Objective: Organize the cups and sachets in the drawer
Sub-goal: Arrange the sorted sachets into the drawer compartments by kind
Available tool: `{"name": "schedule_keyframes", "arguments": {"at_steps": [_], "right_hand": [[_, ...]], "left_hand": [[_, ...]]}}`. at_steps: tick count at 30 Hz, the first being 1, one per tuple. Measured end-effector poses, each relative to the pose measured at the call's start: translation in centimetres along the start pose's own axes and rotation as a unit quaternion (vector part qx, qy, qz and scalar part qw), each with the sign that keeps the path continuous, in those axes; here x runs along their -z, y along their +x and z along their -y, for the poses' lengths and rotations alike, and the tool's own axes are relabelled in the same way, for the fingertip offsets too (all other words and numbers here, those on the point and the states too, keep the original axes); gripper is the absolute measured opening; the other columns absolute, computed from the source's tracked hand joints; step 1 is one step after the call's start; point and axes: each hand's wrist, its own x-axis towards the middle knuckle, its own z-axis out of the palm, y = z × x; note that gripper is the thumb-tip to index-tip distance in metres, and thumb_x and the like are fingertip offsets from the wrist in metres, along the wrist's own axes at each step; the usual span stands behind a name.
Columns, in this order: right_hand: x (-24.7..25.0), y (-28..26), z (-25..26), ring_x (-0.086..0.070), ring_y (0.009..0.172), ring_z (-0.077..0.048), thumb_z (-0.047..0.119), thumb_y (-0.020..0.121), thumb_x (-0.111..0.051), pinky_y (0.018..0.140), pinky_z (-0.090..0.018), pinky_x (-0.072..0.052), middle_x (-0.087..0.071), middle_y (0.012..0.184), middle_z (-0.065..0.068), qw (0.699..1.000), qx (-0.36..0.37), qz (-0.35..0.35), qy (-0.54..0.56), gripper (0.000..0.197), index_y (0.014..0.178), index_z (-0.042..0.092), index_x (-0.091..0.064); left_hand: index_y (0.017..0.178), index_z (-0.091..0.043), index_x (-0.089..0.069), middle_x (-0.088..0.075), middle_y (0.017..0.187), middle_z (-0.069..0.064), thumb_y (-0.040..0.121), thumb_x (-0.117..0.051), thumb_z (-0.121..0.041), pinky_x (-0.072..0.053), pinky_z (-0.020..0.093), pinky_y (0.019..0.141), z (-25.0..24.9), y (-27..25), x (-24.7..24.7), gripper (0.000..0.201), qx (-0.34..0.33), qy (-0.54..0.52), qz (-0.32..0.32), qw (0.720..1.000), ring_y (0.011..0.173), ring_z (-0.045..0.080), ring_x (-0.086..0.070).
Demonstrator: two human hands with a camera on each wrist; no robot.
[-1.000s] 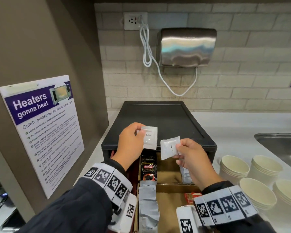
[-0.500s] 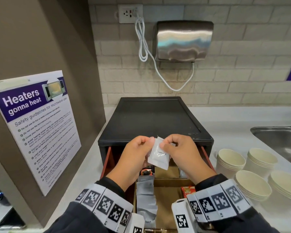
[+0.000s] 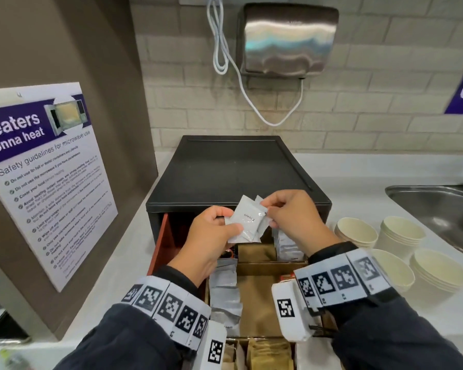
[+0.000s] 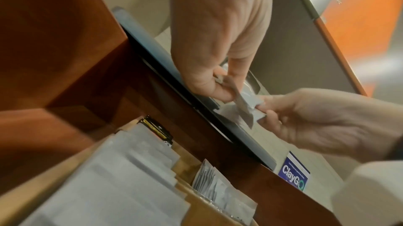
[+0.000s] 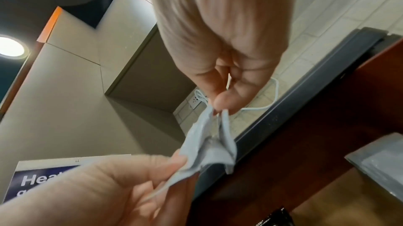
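Note:
Both hands hold a small stack of white sachets (image 3: 247,220) above the open drawer (image 3: 257,297) of a black box (image 3: 235,177). My left hand (image 3: 211,236) pinches the stack's lower left edge. My right hand (image 3: 292,214) pinches its upper right corner. In the wrist views the sachets (image 4: 246,107) (image 5: 209,145) hang between the two pinching hands. The drawer's cardboard compartments hold more white sachets (image 3: 223,292), another white bundle (image 3: 288,245) at the back right, and a dark sachet (image 4: 158,130). Stacks of cream paper cups (image 3: 358,232) stand on the counter right of the box.
A steel sink (image 3: 444,212) lies at the far right. A hand dryer (image 3: 286,41) and a white cable (image 3: 225,49) hang on the tiled wall. A brown panel with a microwave poster (image 3: 43,177) stands at left. Brown sachets (image 3: 267,353) fill a lower drawer.
A second ago each hand held one sachet apart. They came together, and now both hands pinch the sachets as one stack, slightly lower over the drawer.

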Motion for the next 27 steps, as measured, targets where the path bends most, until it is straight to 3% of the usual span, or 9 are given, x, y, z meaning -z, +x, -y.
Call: {"name": "schedule_keyframes", "arguments": {"at_steps": [3, 5, 8, 10, 15, 18, 21, 24, 27], "right_hand": [[-0.4, 0.3, -0.6, -0.055, 0.085, -0.012, 0.001, 0.09, -0.054, 0.075, -0.023, -0.047, -0.057, 0.085, 0.005, 0.995, 0.035, -0.022, -0.094, 0.022, 0.093, 0.022, -0.06], [0.0, 0.5, -0.9, -0.055, 0.089, -0.014, 0.0, 0.089, -0.053, 0.078, -0.024, -0.045, -0.059, 0.093, 0.001, 0.984, 0.009, 0.008, -0.18, 0.025, 0.1, 0.021, -0.061], [0.5, 0.1, -1.2, -0.059, 0.101, -0.026, 0.005, 0.089, -0.053, 0.089, -0.033, -0.05, -0.063, 0.106, -0.009, 0.957, -0.052, 0.055, -0.28, 0.022, 0.103, 0.014, -0.067], [0.4, -0.2, -1.6, -0.059, 0.105, -0.028, 0.008, 0.092, -0.049, 0.092, -0.034, -0.049, -0.064, 0.111, -0.013, 0.948, -0.048, 0.06, -0.309, 0.024, 0.109, 0.006, -0.066], [0.5, -0.6, -1.7, -0.058, 0.106, -0.026, 0.009, 0.092, -0.053, 0.094, -0.032, -0.049, -0.06, 0.117, -0.011, 0.955, -0.069, 0.013, -0.287, 0.027, 0.118, 0.011, -0.059], [1.0, -0.2, -1.4, -0.058, 0.106, -0.028, 0.005, 0.088, -0.058, 0.095, -0.037, -0.05, -0.056, 0.119, -0.011, 0.952, -0.079, 0.049, -0.293, 0.033, 0.12, 0.015, -0.054], [1.4, 0.0, -1.2, -0.057, 0.111, -0.026, 0.007, 0.089, -0.057, 0.099, -0.034, -0.046, -0.058, 0.121, -0.011, 0.929, -0.101, 0.076, -0.348, 0.034, 0.123, 0.012, -0.056], [1.7, -0.1, -1.4, -0.06, 0.104, -0.023, 0.013, 0.093, -0.052, 0.092, -0.028, -0.047, -0.064, 0.11, -0.01, 0.927, -0.067, 0.046, -0.366, 0.023, 0.112, 0.009, -0.064], [1.7, -0.4, -1.9, -0.057, 0.081, -0.018, 0.016, 0.091, -0.053, 0.069, -0.022, -0.045, -0.06, 0.083, -0.004, 0.94, -0.062, 0.038, -0.333, 0.01, 0.086, 0.012, -0.061]], "left_hand": [[0.095, -0.015, -0.057, -0.07, 0.096, 0.007, 0.084, -0.063, 0.004, -0.057, 0.036, 0.077, 0.2, 0.0, 0.1, 0.023, -0.009, -0.004, -0.03, 0.999, 0.087, 0.022, -0.069], [0.099, -0.016, -0.057, -0.069, 0.097, 0.005, 0.085, -0.062, 0.003, -0.057, 0.032, 0.074, 0.3, 0.2, 0.9, 0.024, -0.011, -0.008, -0.057, 0.998, 0.087, 0.02, -0.068], [0.103, -0.014, -0.056, -0.067, 0.103, 0.007, 0.085, -0.061, 0.002, -0.055, 0.031, 0.071, 0.4, 0.4, 1.5, 0.025, -0.001, -0.027, -0.072, 0.997, 0.09, 0.022, -0.067], [0.103, -0.014, -0.056, -0.067, 0.103, 0.006, 0.086, -0.061, 0.003, -0.056, 0.032, 0.073, 0.5, 0.4, 1.4, 0.024, -0.001, -0.025, -0.069, 0.997, 0.09, 0.021, -0.067], [0.101, -0.016, -0.056, -0.067, 0.103, 0.005, 0.087, -0.06, 0.002, -0.057, 0.032, 0.077, 0.6, 0.5, 1.4, 0.024, -0.003, -0.014, -0.07, 0.997, 0.09, 0.018, -0.067], [0.1, -0.015, -0.057, -0.067, 0.106, 0.008, 0.086, -0.06, 0.003, -0.056, 0.034, 0.077, 0.7, 0.6, 1.6, 0.023, -0.001, -0.024, -0.077, 0.997, 0.092, 0.021, -0.067], [0.097, -0.016, -0.056, -0.066, 0.108, 0.008, 0.087, -0.059, 0.002, -0.056, 0.035, 0.08, 0.7, 0.6, 1.7, 0.021, -0.001, -0.028, -0.076, 0.997, 0.096, 0.022, -0.066], [0.098, -0.015, -0.056, -0.066, 0.109, 0.01, 0.087, -0.059, 0.003, -0.056, 0.036, 0.08, 0.7, 0.6, 1.7, 0.021, -0.002, -0.036, -0.076, 0.996, 0.095, 0.022, -0.066], [0.103, -0.013, -0.056, -0.066, 0.109, 0.01, 0.087, -0.059, 0.002, -0.056, 0.035, 0.079, 0.8, 0.6, 1.7, 0.022, -0.001, -0.037, -0.076, 0.996, 0.096, 0.023, -0.066]]}}
